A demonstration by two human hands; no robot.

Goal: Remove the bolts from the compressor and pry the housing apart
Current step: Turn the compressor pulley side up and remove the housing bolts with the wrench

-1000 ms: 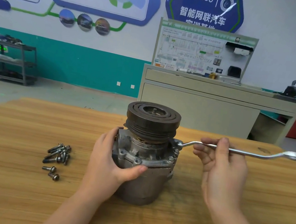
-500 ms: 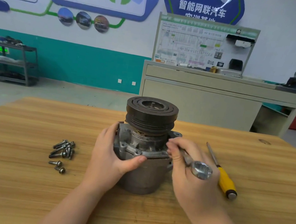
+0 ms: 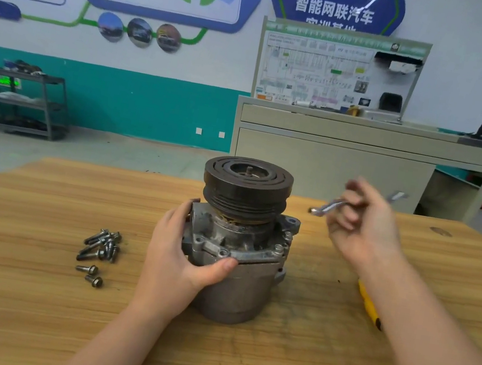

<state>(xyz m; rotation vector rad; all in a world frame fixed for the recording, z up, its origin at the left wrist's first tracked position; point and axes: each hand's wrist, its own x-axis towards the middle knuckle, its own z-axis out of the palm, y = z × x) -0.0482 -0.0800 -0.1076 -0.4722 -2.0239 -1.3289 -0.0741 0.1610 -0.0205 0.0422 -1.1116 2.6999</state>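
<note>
1. Compressor [image 3: 239,245]: stands upright near the middle of the wooden table [image 3: 27,290], dark grooved pulley [image 3: 247,183] on top, grey housing below
2. Your left hand [image 3: 179,264]: wraps the compressor's left side, fingers curled behind the housing, thumb pressed on the front flange
3. Your right hand [image 3: 364,230]: raised to the right of the pulley, clear of the compressor, fingers curled round a wrench [image 3: 329,207]; the wrench is blurred
4. Loose bolts [image 3: 99,250]: a small heap on the table left of the compressor, two more lying just in front of it
5. Yellow-handled tool [image 3: 368,306]: on the table, partly hidden under your right forearm
</note>
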